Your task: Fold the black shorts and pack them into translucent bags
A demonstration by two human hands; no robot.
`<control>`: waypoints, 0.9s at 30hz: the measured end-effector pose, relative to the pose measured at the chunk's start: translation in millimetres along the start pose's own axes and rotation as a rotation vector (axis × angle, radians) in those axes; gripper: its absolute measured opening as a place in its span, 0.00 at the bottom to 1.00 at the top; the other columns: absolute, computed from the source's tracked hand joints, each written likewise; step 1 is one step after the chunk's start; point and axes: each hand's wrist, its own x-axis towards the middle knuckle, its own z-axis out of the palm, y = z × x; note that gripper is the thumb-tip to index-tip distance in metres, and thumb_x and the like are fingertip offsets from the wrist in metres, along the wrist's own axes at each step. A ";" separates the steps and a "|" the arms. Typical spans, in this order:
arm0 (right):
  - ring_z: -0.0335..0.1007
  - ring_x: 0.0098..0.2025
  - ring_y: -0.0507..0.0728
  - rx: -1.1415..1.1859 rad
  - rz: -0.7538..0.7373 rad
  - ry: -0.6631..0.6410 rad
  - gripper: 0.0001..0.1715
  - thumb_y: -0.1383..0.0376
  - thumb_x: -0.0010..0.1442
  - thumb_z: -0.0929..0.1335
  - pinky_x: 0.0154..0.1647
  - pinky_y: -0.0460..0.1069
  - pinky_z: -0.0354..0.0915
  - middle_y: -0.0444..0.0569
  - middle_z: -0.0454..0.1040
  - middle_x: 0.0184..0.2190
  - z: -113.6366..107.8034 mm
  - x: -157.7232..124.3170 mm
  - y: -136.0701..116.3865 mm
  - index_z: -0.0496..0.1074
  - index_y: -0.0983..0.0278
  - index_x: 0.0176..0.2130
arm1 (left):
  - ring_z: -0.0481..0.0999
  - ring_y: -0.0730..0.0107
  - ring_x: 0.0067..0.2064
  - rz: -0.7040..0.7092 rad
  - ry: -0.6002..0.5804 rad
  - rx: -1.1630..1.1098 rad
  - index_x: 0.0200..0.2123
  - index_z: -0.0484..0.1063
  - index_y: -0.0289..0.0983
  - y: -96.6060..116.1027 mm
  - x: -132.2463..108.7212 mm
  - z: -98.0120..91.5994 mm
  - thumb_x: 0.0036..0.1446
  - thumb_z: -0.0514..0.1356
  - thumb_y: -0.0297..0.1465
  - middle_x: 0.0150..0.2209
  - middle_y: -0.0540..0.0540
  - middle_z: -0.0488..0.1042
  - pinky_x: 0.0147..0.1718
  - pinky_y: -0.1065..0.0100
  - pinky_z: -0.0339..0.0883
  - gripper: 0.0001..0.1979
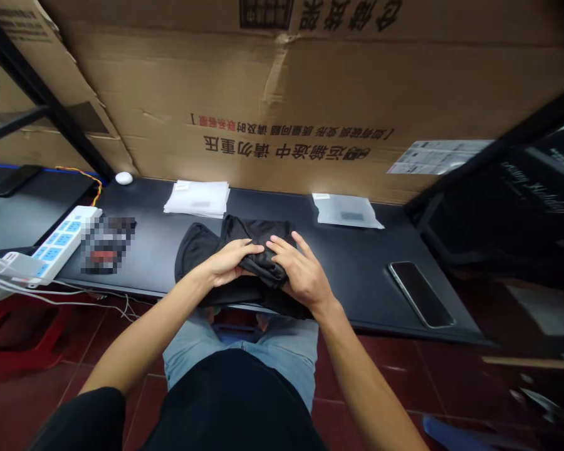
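A black cloth item (202,247), soft and loosely folded, lies at the front edge of the black table. Its exact kind does not show. My left hand (228,262) grips the folded part from the left, the thumb on top and the other fingers partly hidden under the fabric. From the right, my right hand (305,272) holds the same fold, with its fingers bent over the top and the thumb out of sight below. The fingertips of both hands come close together over the cloth. Some of the fabric hangs over the table edge above my lap.
Behind the table (357,269) stands a large cardboard sheet (291,81). White plastic packets (197,197) and another packet (345,211) lie along the back. A phone (420,294) is at the right; a power strip (61,241) with cables and a blurred item (108,245) are at the left.
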 end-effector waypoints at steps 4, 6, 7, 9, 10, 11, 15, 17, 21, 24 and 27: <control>0.70 0.73 0.65 -0.027 -0.039 -0.020 0.24 0.78 0.63 0.64 0.76 0.68 0.66 0.65 0.77 0.66 -1.4 4.3 11.0 0.72 0.66 0.57 | 0.85 0.61 0.41 0.239 0.141 0.382 0.55 0.77 0.37 34.6 8.1 -54.6 0.63 0.71 0.43 0.42 0.41 0.84 0.45 0.59 0.80 0.22; 0.68 0.74 0.69 -0.047 -0.015 -0.030 0.23 0.76 0.59 0.67 0.77 0.71 0.63 0.70 0.74 0.68 -1.6 0.5 16.8 0.72 0.67 0.53 | 0.85 0.57 0.49 0.472 0.353 0.846 0.53 0.79 0.37 59.4 14.4 -100.4 0.65 0.69 0.42 0.48 0.39 0.85 0.56 0.56 0.77 0.19; 0.67 0.74 0.71 -0.053 0.001 -0.040 0.23 0.76 0.57 0.68 0.77 0.72 0.62 0.71 0.72 0.69 -0.6 -2.3 19.7 0.72 0.67 0.52 | 0.83 0.54 0.54 0.535 0.437 1.061 0.53 0.80 0.37 71.2 17.2 -124.1 0.65 0.69 0.41 0.52 0.39 0.84 0.61 0.54 0.73 0.19; 0.67 0.74 0.72 -0.049 0.040 -0.087 0.27 0.77 0.52 0.68 0.77 0.72 0.62 0.71 0.71 0.70 4.3 -8.5 24.6 0.72 0.66 0.52 | 0.79 0.49 0.61 0.509 0.468 1.447 0.56 0.80 0.35 90.3 21.2 -165.7 0.67 0.66 0.39 0.59 0.37 0.82 0.67 0.51 0.67 0.20; 0.68 0.74 0.71 -0.036 0.067 -0.127 0.29 0.78 0.50 0.68 0.77 0.72 0.63 0.70 0.72 0.69 7.9 -11.4 26.4 0.72 0.66 0.52 | 0.79 0.48 0.61 0.453 0.448 1.577 0.56 0.80 0.33 97.0 22.5 -181.6 0.68 0.65 0.39 0.59 0.36 0.82 0.66 0.51 0.67 0.20; 0.69 0.73 0.70 -0.018 0.100 -0.173 0.31 0.78 0.48 0.68 0.77 0.72 0.63 0.69 0.74 0.68 11.9 -14.0 27.8 0.72 0.65 0.52 | 0.80 0.48 0.59 0.412 0.424 1.638 0.55 0.81 0.33 101.7 23.3 -193.5 0.69 0.65 0.39 0.58 0.36 0.83 0.64 0.52 0.68 0.19; 0.70 0.73 0.68 0.082 0.239 -0.313 0.40 0.79 0.45 0.67 0.76 0.71 0.64 0.64 0.78 0.64 24.7 -19.6 29.2 0.71 0.65 0.58 | 0.83 0.52 0.50 0.299 0.366 1.745 0.47 0.84 0.36 107.6 24.6 -209.4 0.71 0.62 0.39 0.47 0.37 0.87 0.54 0.60 0.70 0.14; 0.68 0.74 0.68 0.112 0.277 -0.329 0.46 0.80 0.46 0.68 0.75 0.70 0.65 0.65 0.76 0.66 26.4 -19.7 29.0 0.69 0.65 0.64 | 0.83 0.52 0.48 0.261 0.377 1.832 0.47 0.84 0.37 107.8 25.3 -207.7 0.72 0.60 0.37 0.44 0.38 0.86 0.51 0.61 0.70 0.13; 0.69 0.73 0.68 0.100 0.273 -0.373 0.51 0.82 0.47 0.67 0.73 0.69 0.68 0.62 0.76 0.67 22.3 -18.1 30.4 0.69 0.64 0.68 | 0.81 0.51 0.49 0.252 0.419 1.942 0.50 0.80 0.34 108.7 23.2 -199.6 0.73 0.57 0.33 0.47 0.37 0.84 0.52 0.59 0.68 0.13; 0.73 0.70 0.69 0.070 0.268 -0.322 0.47 0.83 0.51 0.67 0.73 0.67 0.70 0.62 0.77 0.66 13.6 -15.7 30.8 0.72 0.64 0.68 | 0.80 0.51 0.51 0.337 0.451 1.941 0.52 0.77 0.35 107.0 13.8 -183.7 0.73 0.55 0.31 0.52 0.38 0.82 0.52 0.59 0.69 0.13; 0.70 0.72 0.68 0.079 0.216 -0.166 0.44 0.81 0.60 0.67 0.74 0.65 0.70 0.61 0.74 0.69 -0.7 -8.4 24.5 0.68 0.64 0.72 | 0.79 0.51 0.54 0.506 0.439 1.896 0.52 0.76 0.39 98.0 -1.7 -154.3 0.74 0.54 0.32 0.53 0.38 0.81 0.51 0.59 0.70 0.12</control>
